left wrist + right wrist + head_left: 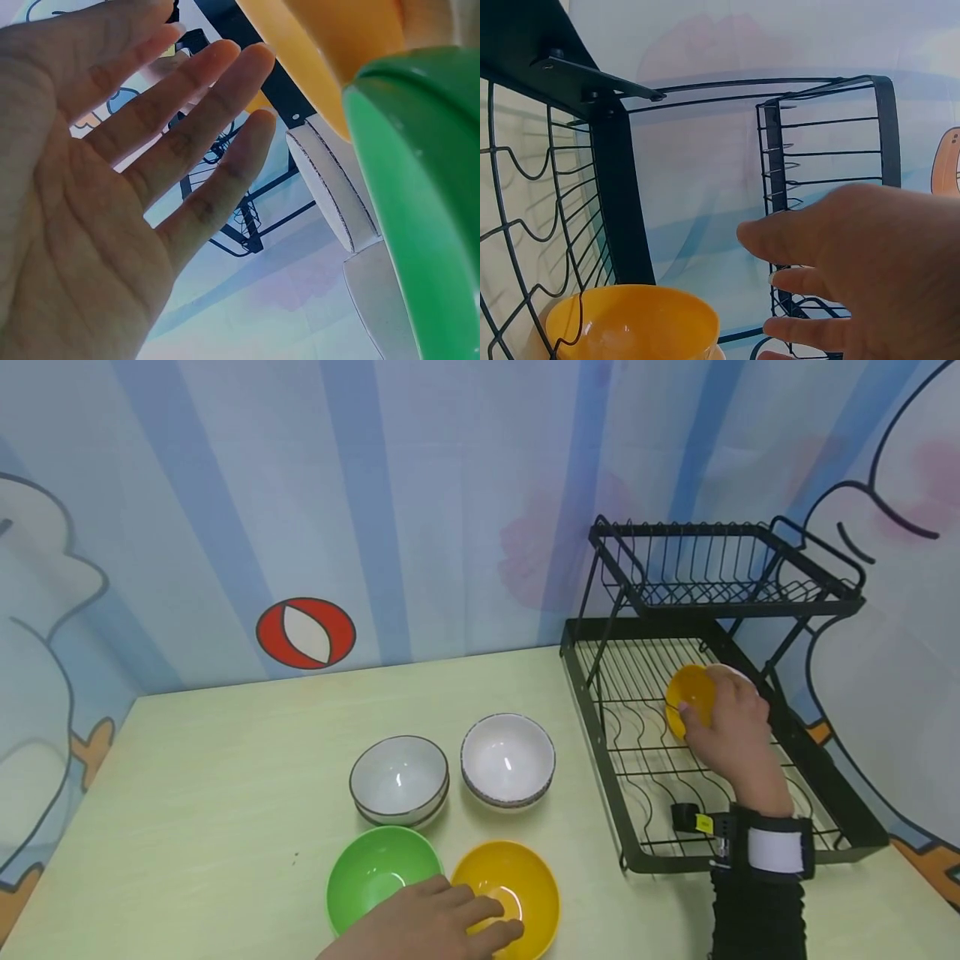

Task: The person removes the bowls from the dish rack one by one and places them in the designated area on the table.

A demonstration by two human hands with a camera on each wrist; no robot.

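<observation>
In the head view, my right hand [731, 727] is at a yellow bowl [686, 693] on the lower tier of the black dish rack [618, 760]. A white rim [738, 672] shows just behind that bowl. The right wrist view has the fingers apart from the yellow bowl [630, 322], with nothing visible between them. Over the near table, my left hand [438, 922] hovers with spread, straight fingers, its palm bare in the left wrist view. Below it are a green bowl [375, 868] and another yellow bowl [525, 881], each partly covered by the hand.
Behind the coloured bowls stand stacked white bowls with dark rims [400, 777] and more white bowls with speckled rims [508, 760]. The rack's upper basket [720, 602] overhangs the back of its lower tier. A printed curtain [450, 527] hangs behind the table.
</observation>
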